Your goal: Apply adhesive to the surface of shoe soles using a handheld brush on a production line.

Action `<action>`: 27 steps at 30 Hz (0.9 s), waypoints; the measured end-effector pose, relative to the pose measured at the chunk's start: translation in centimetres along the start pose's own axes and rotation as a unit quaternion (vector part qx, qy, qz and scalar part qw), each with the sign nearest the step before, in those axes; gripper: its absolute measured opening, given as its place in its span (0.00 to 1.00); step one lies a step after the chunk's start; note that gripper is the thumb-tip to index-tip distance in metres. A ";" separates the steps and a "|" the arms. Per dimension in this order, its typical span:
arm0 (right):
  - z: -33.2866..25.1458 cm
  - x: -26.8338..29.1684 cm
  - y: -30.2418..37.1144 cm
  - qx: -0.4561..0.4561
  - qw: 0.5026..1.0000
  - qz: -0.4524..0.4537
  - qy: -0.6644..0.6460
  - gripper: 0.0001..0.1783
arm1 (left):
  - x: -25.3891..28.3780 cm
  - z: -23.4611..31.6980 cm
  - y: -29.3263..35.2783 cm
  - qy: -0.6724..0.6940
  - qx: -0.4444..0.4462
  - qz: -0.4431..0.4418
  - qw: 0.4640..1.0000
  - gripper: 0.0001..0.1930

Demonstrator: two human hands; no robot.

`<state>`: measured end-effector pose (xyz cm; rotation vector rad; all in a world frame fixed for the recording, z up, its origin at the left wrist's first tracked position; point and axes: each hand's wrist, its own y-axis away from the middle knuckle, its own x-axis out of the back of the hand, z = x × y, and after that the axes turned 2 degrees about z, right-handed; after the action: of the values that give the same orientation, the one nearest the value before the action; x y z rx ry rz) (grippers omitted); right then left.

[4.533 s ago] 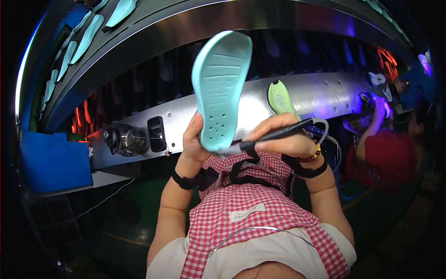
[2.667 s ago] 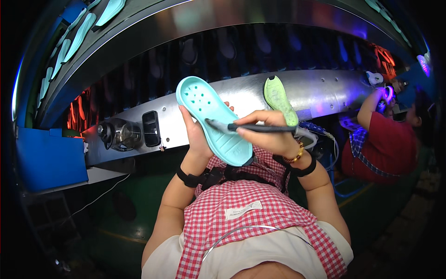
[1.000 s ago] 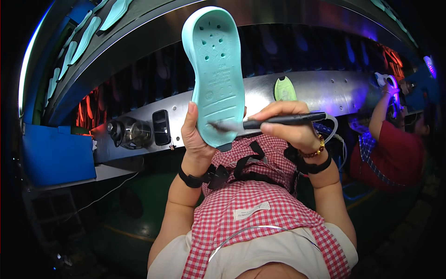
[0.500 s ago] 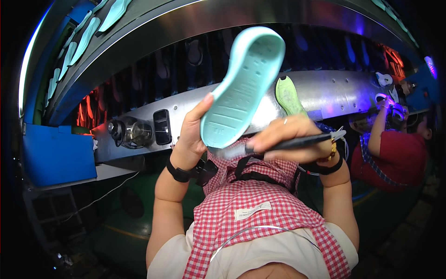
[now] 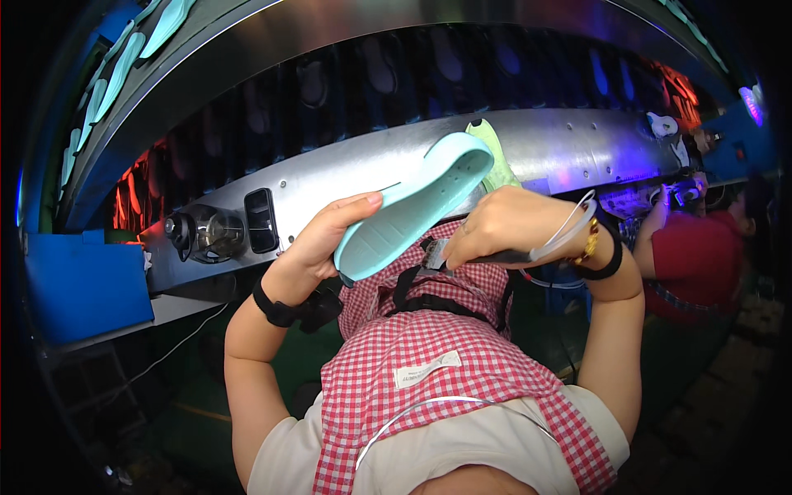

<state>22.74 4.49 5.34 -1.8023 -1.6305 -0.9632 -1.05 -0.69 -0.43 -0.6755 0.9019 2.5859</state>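
My left hand [image 5: 323,239] grips a turquoise shoe sole [image 5: 400,223] near one end, fingers along its left edge. The sole is tilted, its hollow inner side facing right and toward me. In my right hand [image 5: 499,224] is a flat brush [image 5: 435,256] with a dark handle, fingers closed round it. Its pale bristles are beside the sole's lower right rim, seemingly apart from it. A whitish tube [image 5: 565,238] loops from the handle's rear past my wrist. Behind the turquoise sole, a light green sole [image 5: 497,157] lies on the metal ledge [image 5: 346,177], partly covered.
On the ledge to the left stand a transparent jug [image 5: 210,233] with a dark lid and a black tray [image 5: 261,221]. A blue box [image 5: 87,285] is further left. Turquoise soles [image 5: 124,74] lie on the upper belt. Another person [image 5: 701,256] in red works at the right.
The turquoise sole has come lower and turned, so its inner side is more slanted. My right hand has risen slightly, and the brush now points more downward, away from the sole's near end.
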 end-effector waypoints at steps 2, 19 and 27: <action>1.4 0.1 0.7 0.070 0.981 0.126 -0.132 0.12 | 0.0 0.2 0.1 0.025 -0.009 0.030 0.999 0.23; 3.5 -6.9 0.0 -0.107 0.819 0.445 -0.346 0.09 | -0.5 -4.0 -1.8 0.233 -0.076 0.009 0.969 0.24; 2.8 -6.7 -2.1 -0.126 0.756 0.635 -0.091 0.10 | -1.3 -3.4 -1.0 0.263 -0.088 0.018 0.961 0.24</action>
<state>20.96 2.80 -1.78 -2.5445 -0.0310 -0.3165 1.58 -2.26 -2.59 -1.4560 0.8302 2.5787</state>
